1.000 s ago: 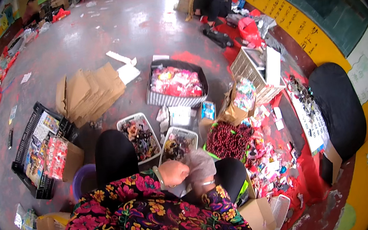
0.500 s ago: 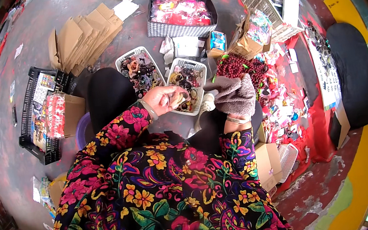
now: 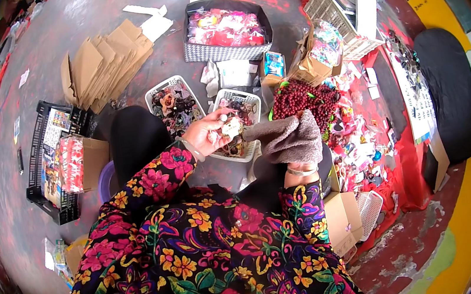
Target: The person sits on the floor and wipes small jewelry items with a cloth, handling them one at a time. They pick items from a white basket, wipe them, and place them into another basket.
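Observation:
My left hand (image 3: 203, 134) pinches a small hair ornament (image 3: 232, 127) with a pale cream front; its exact kind is too small to make out. A fluffy grey-brown cloth (image 3: 294, 138) is wrapped over my right hand (image 3: 301, 179), hiding the fingers, and only the wrist area shows. One end of the cloth reaches left to the ornament's edge. Beneath both hands stands a white plastic basket (image 3: 256, 98) of dark hair accessories, partly covered by the left hand. Left of it, a second white basket (image 3: 149, 102) holds more dark and pinkish accessories.
Dark red bead strands (image 3: 304, 102) lie right of the baskets beside an open carton (image 3: 304, 71). A checked bin (image 3: 229, 51) of pink packets stands ahead. Flattened cardboard (image 3: 108, 62) and a black crate (image 3: 69, 213) sit left. Colourful small items (image 3: 358, 131) cover the red cloth at right.
My right hand has brought the cloth leftward, up to the ornament. My left hand has turned and spread its grip, so the ornament's pale front now shows. The view has shifted slightly.

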### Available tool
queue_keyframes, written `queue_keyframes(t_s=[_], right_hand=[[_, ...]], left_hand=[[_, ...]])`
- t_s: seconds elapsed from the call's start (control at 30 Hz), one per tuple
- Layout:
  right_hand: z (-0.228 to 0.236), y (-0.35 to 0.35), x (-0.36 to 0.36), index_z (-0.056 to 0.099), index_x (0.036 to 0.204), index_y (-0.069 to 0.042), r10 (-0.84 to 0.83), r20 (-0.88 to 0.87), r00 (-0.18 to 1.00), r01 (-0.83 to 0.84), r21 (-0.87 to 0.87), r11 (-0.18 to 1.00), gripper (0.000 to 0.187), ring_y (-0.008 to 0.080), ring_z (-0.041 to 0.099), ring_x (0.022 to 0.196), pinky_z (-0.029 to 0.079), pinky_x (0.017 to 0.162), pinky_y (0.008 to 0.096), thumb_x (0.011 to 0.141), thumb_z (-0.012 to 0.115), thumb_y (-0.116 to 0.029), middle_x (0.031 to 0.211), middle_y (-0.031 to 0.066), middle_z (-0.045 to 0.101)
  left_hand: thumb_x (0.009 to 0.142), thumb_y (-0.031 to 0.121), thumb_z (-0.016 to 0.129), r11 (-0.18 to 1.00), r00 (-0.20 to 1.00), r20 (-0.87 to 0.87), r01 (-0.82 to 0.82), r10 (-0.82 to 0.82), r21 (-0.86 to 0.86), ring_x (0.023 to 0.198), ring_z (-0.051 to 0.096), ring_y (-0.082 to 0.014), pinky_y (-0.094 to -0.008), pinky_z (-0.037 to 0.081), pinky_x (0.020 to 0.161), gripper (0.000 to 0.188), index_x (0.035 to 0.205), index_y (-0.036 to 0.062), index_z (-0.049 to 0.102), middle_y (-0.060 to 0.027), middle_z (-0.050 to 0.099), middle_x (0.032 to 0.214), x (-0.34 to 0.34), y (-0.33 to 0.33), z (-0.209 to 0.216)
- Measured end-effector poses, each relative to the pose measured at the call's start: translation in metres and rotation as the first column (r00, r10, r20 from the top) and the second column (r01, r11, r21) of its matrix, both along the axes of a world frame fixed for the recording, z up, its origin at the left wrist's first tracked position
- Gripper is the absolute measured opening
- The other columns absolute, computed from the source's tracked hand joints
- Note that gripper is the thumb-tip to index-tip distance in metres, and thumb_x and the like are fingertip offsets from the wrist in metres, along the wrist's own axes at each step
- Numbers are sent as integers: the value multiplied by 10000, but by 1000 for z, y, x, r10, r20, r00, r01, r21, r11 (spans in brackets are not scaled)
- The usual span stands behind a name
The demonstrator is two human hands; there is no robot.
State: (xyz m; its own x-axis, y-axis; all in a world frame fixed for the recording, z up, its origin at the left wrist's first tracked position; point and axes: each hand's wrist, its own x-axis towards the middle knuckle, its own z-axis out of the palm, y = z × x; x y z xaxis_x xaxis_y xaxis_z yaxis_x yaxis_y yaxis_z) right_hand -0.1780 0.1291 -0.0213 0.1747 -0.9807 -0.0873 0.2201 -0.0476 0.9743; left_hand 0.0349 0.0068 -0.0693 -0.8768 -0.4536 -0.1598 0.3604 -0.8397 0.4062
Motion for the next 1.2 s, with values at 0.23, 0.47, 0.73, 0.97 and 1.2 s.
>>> queue_keyframes(t_s=[0.23, 0.47, 0.73, 0.97, 1.2], right_hand=[[-24, -11, 1, 491, 741, -60, 376, 830, -412, 197, -322, 926, 266, 270, 505, 590, 422, 597, 380, 814, 504, -315, 681, 84, 521], [-8, -11, 7, 377, 719, -43, 484, 633, -604, 302, -380, 874, 220, 320, 566, 584, 494, 592, 396, 894, 361, -175, 616, 150, 506], [30, -7, 14, 430, 706, -41, 302, 110, -947, 300, -33, 953, 244, 287, 544, 599, 456, 549, 335, 856, 442, -234, 648, 128, 526], [-6, -23, 4, 531, 702, -81, 334, 36, -942, 335, 36, 942, 209, 129, 432, 575, 361, 529, 276, 783, 542, -273, 642, 20, 474], [37, -17, 26, 523, 1099, -31, 175, -508, -843, -30, 368, 929, 413, 102, 446, 431, 331, 401, 217, 900, 408, -374, 667, 75, 589]], left_hand=[[812, -106, 351, 969, 933, 320, -213, 163, 129, 1038, 513, -358, -247, 471, 610, 605, 1337, 183, 265, -166, 426, 1205, -34, -13, -11], [839, -61, 344, 942, 910, 411, -178, 47, 286, 1033, 522, -356, -175, 514, 563, 345, 1176, -9, 390, -171, 462, 1153, -50, -33, -21], [881, 7, 377, 914, 933, 355, -190, 55, 357, 1057, 496, -363, -188, 529, 609, 279, 1151, -60, 393, -190, 472, 1120, -50, -37, -22], [818, -69, 366, 916, 987, 157, -36, -29, 400, 876, 557, -285, -159, 436, 468, 280, 1088, 1, 393, -322, 440, 1121, -28, -38, -3], [850, 34, 353, 979, 984, 89, 143, -157, 146, 664, 574, -218, -166, 393, 423, 311, 1135, -46, 450, -259, 563, 948, -15, -11, 58]])
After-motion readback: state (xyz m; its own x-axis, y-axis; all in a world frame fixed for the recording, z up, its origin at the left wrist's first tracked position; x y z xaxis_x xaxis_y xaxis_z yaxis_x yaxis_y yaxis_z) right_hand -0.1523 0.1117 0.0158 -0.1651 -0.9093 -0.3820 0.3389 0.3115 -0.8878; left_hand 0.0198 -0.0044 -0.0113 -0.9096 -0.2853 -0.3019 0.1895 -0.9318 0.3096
